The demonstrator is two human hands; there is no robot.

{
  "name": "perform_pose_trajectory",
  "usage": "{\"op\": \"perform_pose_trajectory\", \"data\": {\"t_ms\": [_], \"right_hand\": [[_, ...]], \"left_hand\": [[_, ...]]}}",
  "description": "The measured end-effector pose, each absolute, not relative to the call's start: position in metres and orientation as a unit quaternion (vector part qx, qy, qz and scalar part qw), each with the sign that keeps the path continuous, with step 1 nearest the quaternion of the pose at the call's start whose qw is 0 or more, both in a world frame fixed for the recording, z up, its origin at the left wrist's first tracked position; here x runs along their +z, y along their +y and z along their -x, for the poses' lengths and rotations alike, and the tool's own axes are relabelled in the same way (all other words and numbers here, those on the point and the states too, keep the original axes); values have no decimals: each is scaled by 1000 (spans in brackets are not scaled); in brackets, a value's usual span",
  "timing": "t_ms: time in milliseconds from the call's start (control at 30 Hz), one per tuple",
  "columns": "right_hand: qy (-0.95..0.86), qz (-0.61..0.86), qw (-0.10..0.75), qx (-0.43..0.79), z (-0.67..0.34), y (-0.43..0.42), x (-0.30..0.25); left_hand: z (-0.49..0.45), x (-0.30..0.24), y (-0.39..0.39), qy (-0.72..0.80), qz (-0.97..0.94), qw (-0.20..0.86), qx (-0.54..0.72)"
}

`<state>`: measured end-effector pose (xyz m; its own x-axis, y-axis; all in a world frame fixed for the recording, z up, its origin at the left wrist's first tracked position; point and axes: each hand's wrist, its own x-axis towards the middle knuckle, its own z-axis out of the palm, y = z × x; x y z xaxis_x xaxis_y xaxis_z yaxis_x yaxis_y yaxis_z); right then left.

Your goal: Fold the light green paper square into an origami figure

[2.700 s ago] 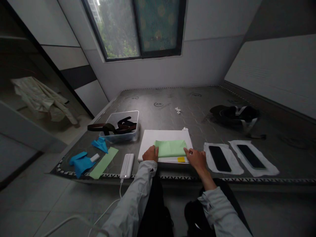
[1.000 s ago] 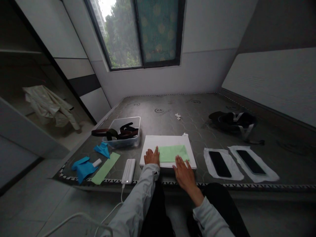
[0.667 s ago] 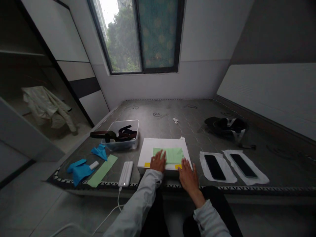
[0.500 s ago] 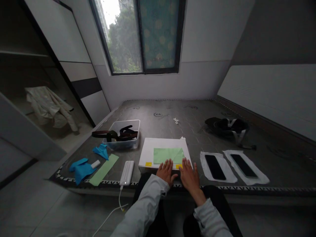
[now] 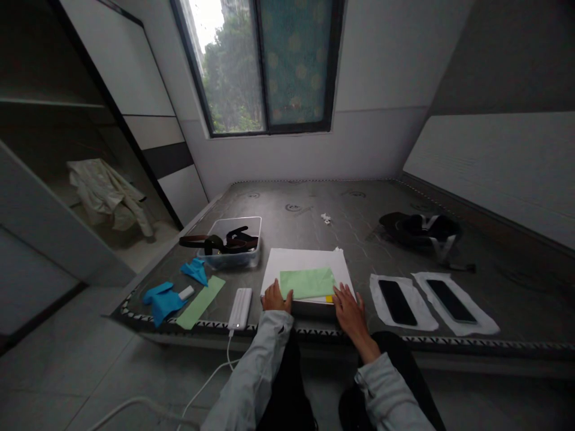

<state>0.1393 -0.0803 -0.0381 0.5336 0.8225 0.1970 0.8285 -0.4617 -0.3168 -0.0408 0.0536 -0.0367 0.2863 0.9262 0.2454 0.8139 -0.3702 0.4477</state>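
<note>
A white box (image 5: pixel 309 258) lies at the front edge of the quilted mattress, with a pale green sheet (image 5: pixel 307 283) flat on its lid. My left hand (image 5: pixel 276 297) rests at the box's front left, thumb stretched toward the sheet's lower left corner. My right hand (image 5: pixel 351 311) lies over the front right corner, fingers extended, touching the sheet's right end. Both hands look open. A yellow sticker (image 5: pixel 329 299) shows beside my right fingers; my left hand covers the left part of the box's front edge.
Left of the box are a white power bank (image 5: pixel 239 308) with a cable, a green strip (image 5: pixel 201 304), blue pieces (image 5: pixel 167 304) and a clear bin (image 5: pixel 229 260) holding belts. To the right lie two phones (image 5: pixel 398 302) on white wrappers and a dark cap (image 5: pixel 420 232).
My left hand has moved left, away from the middle of the box's front edge to its left corner. My right hand stays near the right corner. The view has shifted slightly.
</note>
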Motion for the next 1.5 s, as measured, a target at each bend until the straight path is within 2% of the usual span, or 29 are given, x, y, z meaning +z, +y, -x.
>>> {"op": "perform_pose_trajectory", "data": {"t_ms": [233,467,567,667,833,1067,1500], "right_hand": [[-479,828,288,-44,-137,-76,-41],[-502,769,360,-163,-135,-83,-8],[-570,734,338,-149,-137,-86,-6],[-616,727,292,-82,-140,-88,-10],[-605,750,269,-8,-144,-89,-11],[-597,767,232,33,-148,-91,-6],[-605,750,258,62,-153,-91,-7]], "left_hand": [[47,-32,56,489,-792,215,295],[55,-35,40,231,-880,92,404],[49,-39,34,197,-903,38,379],[43,-41,35,210,-928,25,306],[41,-33,39,202,-960,75,180],[38,-19,38,270,-946,157,82],[36,-16,36,297,-932,181,104]]}}
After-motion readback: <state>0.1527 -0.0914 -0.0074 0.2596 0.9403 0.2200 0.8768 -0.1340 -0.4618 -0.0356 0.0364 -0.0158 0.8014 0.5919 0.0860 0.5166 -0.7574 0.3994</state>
